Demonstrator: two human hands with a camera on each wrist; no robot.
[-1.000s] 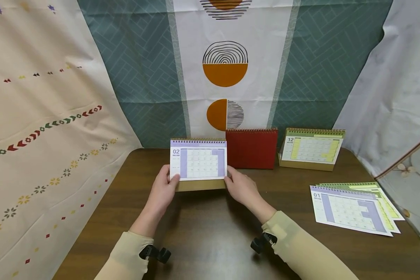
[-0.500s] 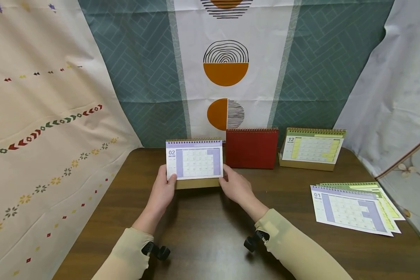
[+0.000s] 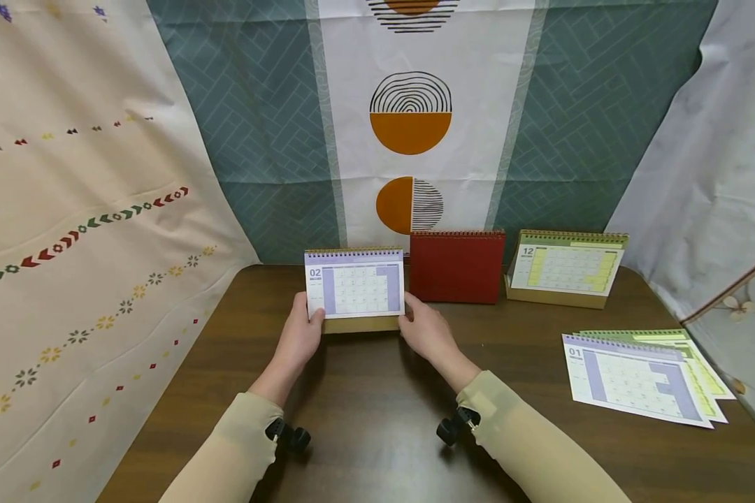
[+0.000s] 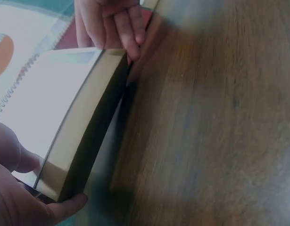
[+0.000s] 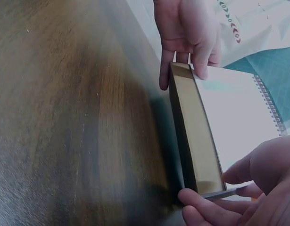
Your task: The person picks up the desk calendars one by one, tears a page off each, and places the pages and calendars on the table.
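Note:
A desk calendar [image 3: 355, 286] with a purple-topped "02" page and a gold-brown base stands tilted back near the table's rear edge. My left hand [image 3: 300, 339] grips its left side, thumb on the page front. On the other side, my right hand [image 3: 430, 332] holds the lower right edge. In the left wrist view the base [image 4: 88, 117] shows between both hands, its shadow on the wood beneath. Right thumb and fingers pinch the near corner of the calendar [image 5: 229, 113] in the right wrist view. Whether the base touches the table, I cannot tell.
Just right of the held calendar stands a red calendar back [image 3: 457, 269]. Farther right is a green calendar [image 3: 569, 269] showing "12". Loose calendar sheets [image 3: 635, 381], the top one marked "01", overlap at the table's right. Patterned cloth [image 3: 277, 140] hangs behind the table [image 3: 365, 419].
Both hands have shifted the purple calendar slightly left and farther back. A narrow gap now shows between it and the red one. The other calendars and sheets stay put.

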